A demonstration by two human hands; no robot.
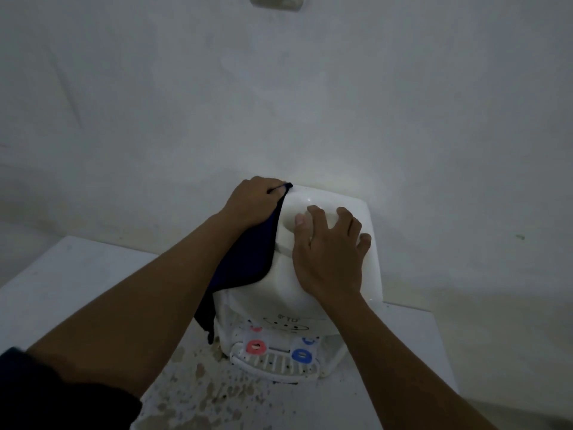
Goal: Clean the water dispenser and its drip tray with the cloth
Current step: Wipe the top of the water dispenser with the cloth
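A white tabletop water dispenser (370,265) stands on a white surface against the wall. My left hand (252,200) grips a dark blue cloth (248,259) at the dispenser's top left rear corner; the cloth hangs down along the left side. My right hand (330,252) rests spread on the dispenser's top, fingers reaching into the round bottle well (291,209). Below at the front are a red tap (255,346), a blue tap (300,355) and the white slotted drip tray (276,366), speckled with dark spots.
The white table (77,274) carries brownish stains and splashes (214,395) in front of the dispenser. A pale wall (279,103) rises right behind it. A small fixture (276,1) sits on the wall at the top edge.
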